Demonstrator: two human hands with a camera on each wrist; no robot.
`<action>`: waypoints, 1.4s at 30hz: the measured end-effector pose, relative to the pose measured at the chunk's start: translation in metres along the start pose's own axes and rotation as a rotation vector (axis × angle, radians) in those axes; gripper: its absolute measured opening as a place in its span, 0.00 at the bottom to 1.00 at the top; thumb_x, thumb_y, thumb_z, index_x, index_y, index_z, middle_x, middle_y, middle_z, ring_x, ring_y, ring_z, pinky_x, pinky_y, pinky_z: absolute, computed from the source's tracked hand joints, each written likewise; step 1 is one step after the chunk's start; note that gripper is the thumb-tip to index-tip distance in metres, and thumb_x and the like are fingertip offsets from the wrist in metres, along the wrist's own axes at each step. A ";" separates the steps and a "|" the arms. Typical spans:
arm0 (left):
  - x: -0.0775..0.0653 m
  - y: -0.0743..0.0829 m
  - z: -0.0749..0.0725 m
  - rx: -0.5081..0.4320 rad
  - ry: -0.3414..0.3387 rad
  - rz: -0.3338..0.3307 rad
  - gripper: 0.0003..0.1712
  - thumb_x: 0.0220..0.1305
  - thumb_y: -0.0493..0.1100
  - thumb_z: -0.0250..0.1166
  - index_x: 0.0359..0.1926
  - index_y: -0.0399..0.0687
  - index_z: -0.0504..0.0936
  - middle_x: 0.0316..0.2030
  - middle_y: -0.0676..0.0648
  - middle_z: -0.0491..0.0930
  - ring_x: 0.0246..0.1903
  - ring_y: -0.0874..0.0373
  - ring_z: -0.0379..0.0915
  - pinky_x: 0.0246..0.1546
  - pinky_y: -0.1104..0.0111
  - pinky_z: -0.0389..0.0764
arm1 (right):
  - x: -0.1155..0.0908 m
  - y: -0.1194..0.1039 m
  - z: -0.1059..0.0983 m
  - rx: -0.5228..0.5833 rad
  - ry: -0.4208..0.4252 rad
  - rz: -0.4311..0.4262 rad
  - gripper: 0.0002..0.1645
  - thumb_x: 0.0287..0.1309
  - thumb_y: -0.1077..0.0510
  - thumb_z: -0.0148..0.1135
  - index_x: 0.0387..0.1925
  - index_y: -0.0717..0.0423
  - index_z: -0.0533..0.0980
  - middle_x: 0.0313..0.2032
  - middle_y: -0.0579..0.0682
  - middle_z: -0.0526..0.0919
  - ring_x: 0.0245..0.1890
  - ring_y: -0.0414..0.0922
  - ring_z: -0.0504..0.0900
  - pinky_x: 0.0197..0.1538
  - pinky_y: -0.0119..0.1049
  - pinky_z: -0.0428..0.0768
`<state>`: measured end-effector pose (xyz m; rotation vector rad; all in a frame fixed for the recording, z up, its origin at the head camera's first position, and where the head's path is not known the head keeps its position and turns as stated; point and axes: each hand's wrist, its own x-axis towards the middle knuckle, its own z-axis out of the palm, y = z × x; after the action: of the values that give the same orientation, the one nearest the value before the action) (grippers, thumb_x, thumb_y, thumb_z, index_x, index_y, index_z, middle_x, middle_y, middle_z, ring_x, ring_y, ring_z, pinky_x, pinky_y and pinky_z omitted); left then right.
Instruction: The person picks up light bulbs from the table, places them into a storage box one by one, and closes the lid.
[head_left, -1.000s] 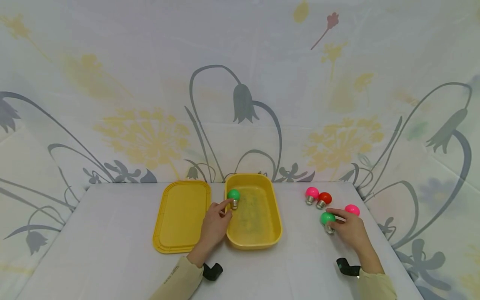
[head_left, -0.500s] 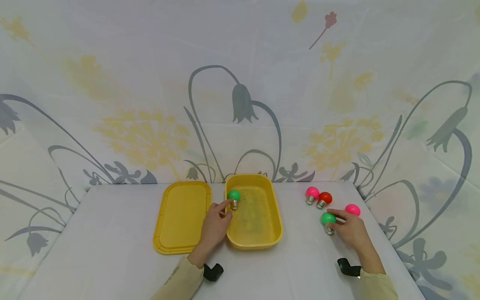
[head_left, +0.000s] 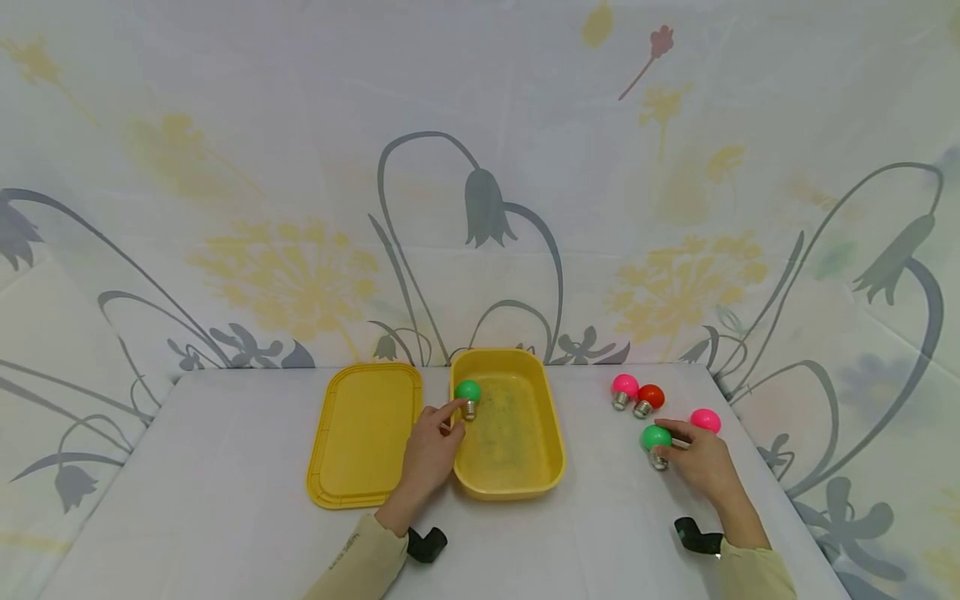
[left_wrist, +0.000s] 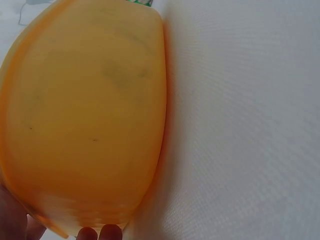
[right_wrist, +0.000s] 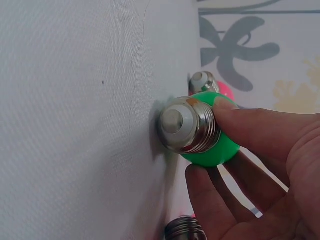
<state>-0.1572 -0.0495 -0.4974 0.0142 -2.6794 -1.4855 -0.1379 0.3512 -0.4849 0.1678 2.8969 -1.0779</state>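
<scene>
The lid (head_left: 363,437) lies left of the tray (head_left: 517,442); the left hand (head_left: 430,450) grips the tray's left rim, index fingertip beside a green bulb (head_left: 468,390) inside. Farther right, a pink bulb (head_left: 625,385) and a red bulb (head_left: 652,395) lie side by side; the right hand (head_left: 702,461) pinches a second green bulb (head_left: 656,437) between thumb and fingers, a second pink bulb (head_left: 705,418) just behind.

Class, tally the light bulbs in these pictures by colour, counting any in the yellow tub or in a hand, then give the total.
Green: 2 (one green bulb inside the yellow tub, another green bulb in the right hand)
Pink: 2 (one pink bulb, another pink bulb)
Red: 1 (red bulb)
Total: 5
</scene>
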 end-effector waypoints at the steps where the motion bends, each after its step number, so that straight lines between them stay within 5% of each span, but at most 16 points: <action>1: 0.000 0.000 0.000 -0.003 0.002 0.003 0.20 0.67 0.42 0.61 0.59 0.53 0.83 0.33 0.49 0.68 0.30 0.56 0.67 0.29 0.66 0.68 | 0.000 0.000 0.000 -0.002 0.003 -0.002 0.29 0.60 0.59 0.68 0.61 0.66 0.75 0.57 0.70 0.75 0.57 0.68 0.74 0.48 0.50 0.81; 33: 0.001 -0.002 -0.001 -0.003 0.013 0.028 0.20 0.66 0.41 0.60 0.57 0.52 0.83 0.32 0.49 0.68 0.28 0.57 0.66 0.27 0.67 0.68 | -0.003 -0.003 0.000 -0.028 0.016 -0.030 0.28 0.59 0.59 0.68 0.60 0.66 0.76 0.55 0.69 0.77 0.56 0.68 0.75 0.49 0.53 0.80; 42: 0.000 -0.001 -0.001 -0.012 0.012 0.033 0.19 0.66 0.41 0.61 0.57 0.51 0.83 0.32 0.49 0.68 0.29 0.57 0.67 0.27 0.67 0.69 | -0.003 -0.012 0.000 -0.009 0.033 -0.116 0.27 0.59 0.59 0.69 0.59 0.64 0.77 0.55 0.67 0.79 0.55 0.67 0.77 0.49 0.54 0.80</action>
<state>-0.1575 -0.0506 -0.4981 -0.0210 -2.6479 -1.4873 -0.1360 0.3420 -0.4769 0.0173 2.9729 -1.0886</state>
